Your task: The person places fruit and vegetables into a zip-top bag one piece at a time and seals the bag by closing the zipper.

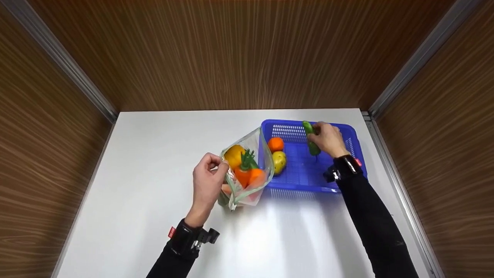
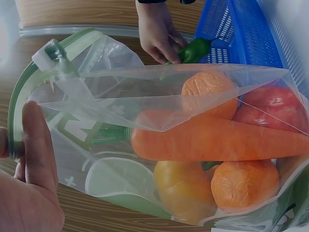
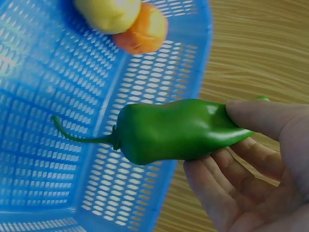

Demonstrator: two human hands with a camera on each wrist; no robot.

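Head view: the left hand (image 1: pixel 206 181) reaches in from the near edge, its forearm running up from the bottom of the frame, thumb and fingers pinched together on the rim of a clear zip bag (image 1: pixel 247 172) that stands open on the white surface (image 1: pixel 154 154), just beside the left wall of the blue basket (image 1: pixel 308 185). The right hand (image 1: pixel 328 138) extends over the basket from the right, palm toward the basket, fingers and thumb curled round a green pepper (image 1: pixel 310 138) and holding it above the basket floor, stem end down. Right wrist view confirms the grip: thumb on top, fingers beneath, the pepper's stem pointing toward the mesh. Count: one bag, one basket, one pepper in hand. In the basket, two items: one orange fruit (image 1: pixel 276 144) and one yellow-green potato-like item (image 1: pixel 279 161), touching each other near the left wall. In the bag, the left wrist view shows one carrot (image 2: pixel 217 142), two orange fruits (image 2: pixel 210 94), one yellow item (image 2: pixel 181 191) and one red item (image 2: pixel 273 108); the last is cut off by the frame edge and blurred by the plastic, so its kind cannot be told. The bag's lower contents are hidden behind the left hand in the head view. Both wrists carry dark straps with mounted devices.
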